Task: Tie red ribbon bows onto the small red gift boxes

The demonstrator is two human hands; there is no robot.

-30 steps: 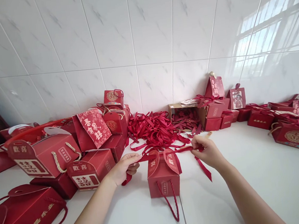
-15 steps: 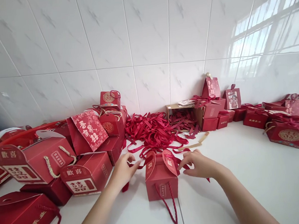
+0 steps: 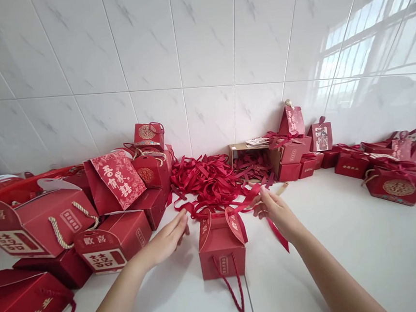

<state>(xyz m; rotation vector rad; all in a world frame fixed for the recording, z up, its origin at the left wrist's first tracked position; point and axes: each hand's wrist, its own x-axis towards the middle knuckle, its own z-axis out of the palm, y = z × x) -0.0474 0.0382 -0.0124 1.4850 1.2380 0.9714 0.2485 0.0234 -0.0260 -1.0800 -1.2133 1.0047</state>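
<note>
A small red gift box point(image 3: 223, 259) with a twisted cord handle point(image 3: 237, 289) hanging down its front stands upright on the white table before me. Through its top flaps runs a red ribbon point(image 3: 246, 202), stretched out to both sides. On the left, my left hand point(image 3: 169, 237) has its fingers closed at one side of the ribbon, the tips partly hidden. My right hand point(image 3: 276, 213) pinches the other side between thumb and finger, and a loose tail point(image 3: 278, 237) hangs below it.
Behind the box lies a heap of loose red ribbons point(image 3: 209, 175), beside an open carton point(image 3: 254, 164) of more ribbons. Several red boxes point(image 3: 113, 242) crowd the left. Ribbon-tied boxes point(image 3: 396, 185) stand at right, along the tiled wall point(image 3: 205, 39).
Both hands have drawn slightly outward from the box, the right one also rising. The ribbon is now pulled wider to both sides. The view has shifted a little.
</note>
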